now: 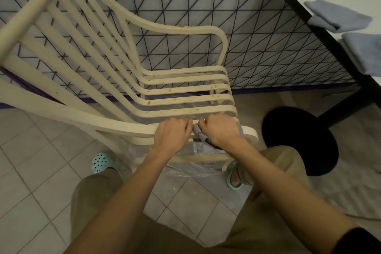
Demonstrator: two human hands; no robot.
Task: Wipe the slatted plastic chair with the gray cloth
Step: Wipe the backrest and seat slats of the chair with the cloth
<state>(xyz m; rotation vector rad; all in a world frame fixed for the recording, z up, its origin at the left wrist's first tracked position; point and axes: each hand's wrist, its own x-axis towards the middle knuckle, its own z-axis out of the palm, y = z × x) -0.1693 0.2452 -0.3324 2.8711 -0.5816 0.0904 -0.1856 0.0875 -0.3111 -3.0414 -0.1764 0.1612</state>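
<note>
at the near rail of the chair [123, 128]: right hand [221, 130] clenched round the gray cloth [199, 132], which wraps the rail. left hand [172, 134] just left of it, fingers curled over the same rail. beyond both hands, seat slats run left-right, with brown spots [148, 102]; work lies farther in.

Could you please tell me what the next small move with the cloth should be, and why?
Probably slide the gray cloth forward onto the nearest seat slat and wipe along it. The right hand grips the cloth wrapped over the near rail of the chair, the left hand grips that rail beside it, and orange spots show on the slats just beyond.
</note>
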